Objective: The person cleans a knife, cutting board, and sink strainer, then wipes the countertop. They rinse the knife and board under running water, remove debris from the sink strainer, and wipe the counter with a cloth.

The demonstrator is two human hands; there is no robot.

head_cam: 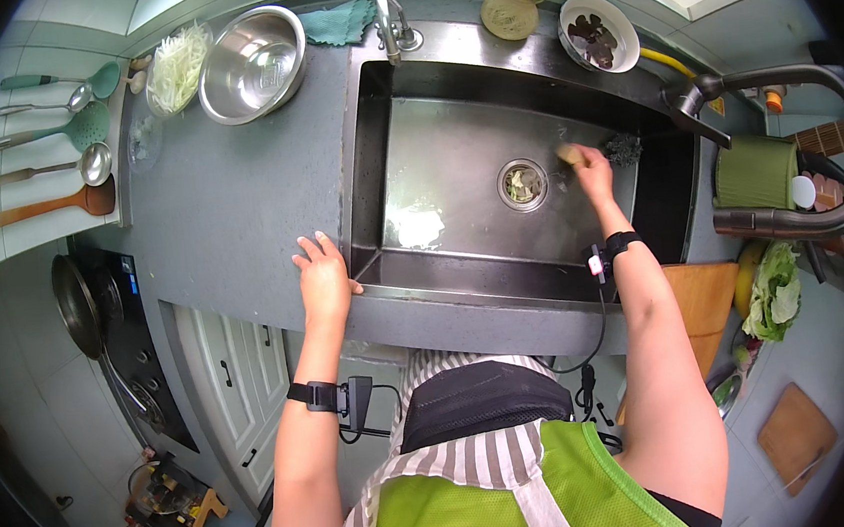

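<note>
In the wide steel sink [452, 178], my right hand [595, 177] grips a small tan pad [570, 154], probably a sponge; blur hides its exact kind. It is low over the basin floor, just right of the drain strainer [523, 185], where pale and green scraps lie. A dark mesh scourer [623, 149] sits right of that hand, near the basin's right wall. My left hand [324, 276] rests palm down on the grey countertop [235, 197] by the sink's front left corner, fingers slightly apart and holding nothing.
Behind the sink stand a steel bowl [253, 66], a teal cloth [337, 24], a faucet [394, 29] and a white bowl with dark pieces [599, 33]. White shreds fill a clear bowl [179, 70]. A black faucet [702, 103] and knife holder [754, 173] are at right.
</note>
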